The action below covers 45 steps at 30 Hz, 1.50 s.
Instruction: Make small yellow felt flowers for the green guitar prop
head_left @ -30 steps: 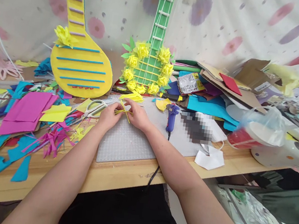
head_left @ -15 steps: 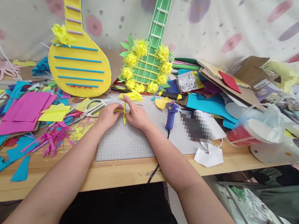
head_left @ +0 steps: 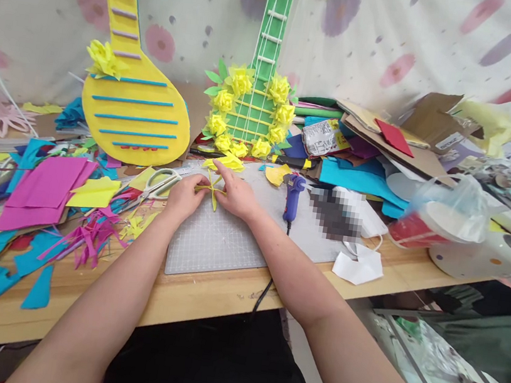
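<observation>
My left hand and my right hand meet above the grey cutting mat. Between them is a yellow folded paper piece with narrow arms spreading in a cross, seen nearly edge-on. Left fingertips pinch one side of it. The right thumb side holds the opposite arm, while the right index finger points out beyond the piece. Just past the hands lie yellow paper strips. A purple glue gun stands on the mat to the right, and scissors lie left of my left hand.
Behind stand a yellow paper instrument and a green one ringed with yellow flowers. Magenta sheets and coloured scraps cover the left. At right are a lidded cup, a white bottle and stacked cardboard.
The fingers shift slightly on the yellow paper piece, and its arms now look more spread. Both hands stay in nearly the same place.
</observation>
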### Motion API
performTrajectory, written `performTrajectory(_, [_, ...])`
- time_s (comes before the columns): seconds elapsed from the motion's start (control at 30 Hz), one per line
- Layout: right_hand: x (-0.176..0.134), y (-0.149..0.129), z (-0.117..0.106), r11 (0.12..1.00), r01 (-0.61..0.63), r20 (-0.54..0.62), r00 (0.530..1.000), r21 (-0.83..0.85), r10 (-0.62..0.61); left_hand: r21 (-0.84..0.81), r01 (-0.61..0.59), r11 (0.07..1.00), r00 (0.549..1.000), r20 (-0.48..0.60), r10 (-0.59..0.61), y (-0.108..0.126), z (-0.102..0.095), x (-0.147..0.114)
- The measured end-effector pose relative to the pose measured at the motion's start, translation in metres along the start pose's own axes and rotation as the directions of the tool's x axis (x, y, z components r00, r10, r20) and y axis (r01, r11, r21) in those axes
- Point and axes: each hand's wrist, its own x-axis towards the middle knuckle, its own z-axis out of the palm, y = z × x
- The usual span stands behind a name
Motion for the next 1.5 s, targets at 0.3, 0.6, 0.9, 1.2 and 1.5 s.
performTrajectory(0.3, [0.005,0.004,-0.002,0.983,0.077,-0.03,0.996,-0.167,-0.084,0.016,-0.029,0.999,0.999,-0.023,0.029,0.001,0.002,0.0])
performTrajectory(0.6, [0.006,0.006,-0.001,0.98,0.102,0.001,0.995,-0.17,-0.103,0.079,-0.075,0.994,0.997,-0.03,0.077,-0.001,0.0,0.0])
performTrajectory(0.9, [0.007,0.001,-0.004,0.967,0.09,0.062,0.995,-0.239,-0.077,0.219,-0.165,0.962,0.986,0.038,0.16,-0.001,-0.001,0.001])
performTrajectory(1.2, [0.008,0.01,-0.002,0.978,0.073,0.036,0.997,-0.196,-0.067,0.244,-0.163,0.956,0.986,0.006,0.167,0.003,-0.003,-0.001])
performTrajectory(1.5, [0.008,0.007,-0.004,0.971,0.087,0.064,0.995,-0.221,-0.075,0.3,-0.182,0.936,0.982,0.01,0.188,0.004,-0.002,-0.001])
